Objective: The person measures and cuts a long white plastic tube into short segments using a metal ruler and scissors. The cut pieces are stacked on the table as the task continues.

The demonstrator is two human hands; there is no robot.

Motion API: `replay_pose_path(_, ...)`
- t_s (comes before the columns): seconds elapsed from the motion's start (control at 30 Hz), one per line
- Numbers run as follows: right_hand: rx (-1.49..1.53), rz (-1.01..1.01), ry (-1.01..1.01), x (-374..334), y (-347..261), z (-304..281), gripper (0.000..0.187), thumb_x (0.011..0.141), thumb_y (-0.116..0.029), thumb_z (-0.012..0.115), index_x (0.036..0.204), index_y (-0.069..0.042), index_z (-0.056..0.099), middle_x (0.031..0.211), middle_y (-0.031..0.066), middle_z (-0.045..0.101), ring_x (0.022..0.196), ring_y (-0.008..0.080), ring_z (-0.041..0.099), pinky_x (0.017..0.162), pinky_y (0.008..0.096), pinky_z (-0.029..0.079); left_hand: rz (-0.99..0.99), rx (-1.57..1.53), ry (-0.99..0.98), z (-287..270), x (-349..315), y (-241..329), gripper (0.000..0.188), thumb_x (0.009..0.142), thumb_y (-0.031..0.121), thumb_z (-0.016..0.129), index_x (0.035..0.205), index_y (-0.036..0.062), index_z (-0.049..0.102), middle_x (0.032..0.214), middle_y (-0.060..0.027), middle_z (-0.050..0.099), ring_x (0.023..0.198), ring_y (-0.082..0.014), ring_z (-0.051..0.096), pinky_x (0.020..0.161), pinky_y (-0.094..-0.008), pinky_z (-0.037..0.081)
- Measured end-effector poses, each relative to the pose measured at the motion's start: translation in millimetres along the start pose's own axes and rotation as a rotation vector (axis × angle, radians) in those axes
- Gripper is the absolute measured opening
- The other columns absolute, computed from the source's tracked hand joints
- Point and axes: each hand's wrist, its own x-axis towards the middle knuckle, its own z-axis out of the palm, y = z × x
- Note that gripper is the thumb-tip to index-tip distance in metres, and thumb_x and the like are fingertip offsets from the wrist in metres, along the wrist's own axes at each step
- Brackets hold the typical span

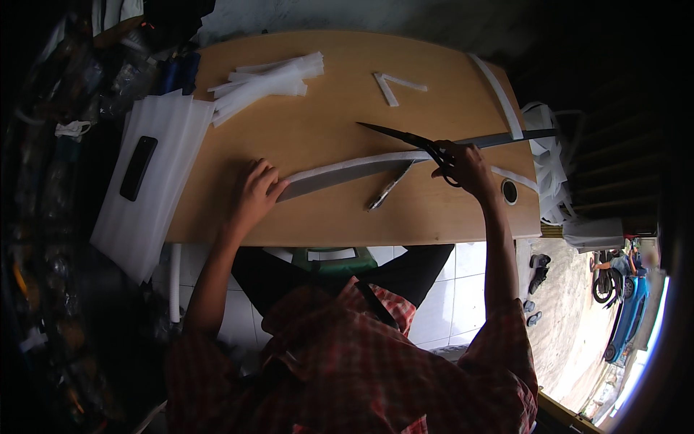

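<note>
My right hand (470, 170) grips a pair of black scissors (401, 134) by the handles, the blades pointing left above the table. Below them a long grey ruler-like strip (340, 173) lies across the table, its darker right end reaching past the table's edge. A narrow white foam strip (347, 162) runs along its far edge. At the left end of both, my left hand (256, 192) has bent fingers, thumb and forefinger closed at the foam strip's end. Between my hands lies a pen (390, 186), close to the grey strip.
The wooden table (325, 224) carries a stack of white foam sheets (155, 210) with a black phone (139, 168) on it. Cut foam strips (267, 83) lie at the back left, short offcuts (394, 85) at the back. More white strips (553, 163) hang beyond the right edge.
</note>
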Motion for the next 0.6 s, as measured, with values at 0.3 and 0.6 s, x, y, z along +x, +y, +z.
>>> replay_pose_path(0.3, -0.207, -0.103, -0.077, 77.4, 64.7, 26.3, 0.065, 0.069, -0.011, 0.087, 0.129, -0.012, 0.063, 0.117, 0.0098, 0.07, 0.123, 0.0277, 0.06, 0.099, 0.0426, 0.051, -0.057, -0.063, 0.119, 10.9, -5.7, 14.4, 0.01, 0.088, -0.002, 0.067, 0.096, -0.0004, 0.06, 0.094, -0.0143, 0.053, 0.083, -0.0364, 0.059, 0.075, -0.0458, 0.049)
replay_pose_path(0.6, -0.165, -0.03, -0.306, 105.1, 60.1, 7.9, 0.072, 0.063, -0.012, 0.092, 0.129, -0.011, 0.063, 0.113, 0.0094, 0.071, 0.111, 0.0294, 0.067, 0.093, 0.0439, 0.054, 0.088, 0.051, -0.06, 17.9, 10.8, 30.2, 0.028, 0.079, -0.006, 0.067, 0.105, 0.0038, 0.066, 0.101, -0.0101, 0.058, 0.103, -0.0317, 0.058, 0.09, -0.0455, 0.048)
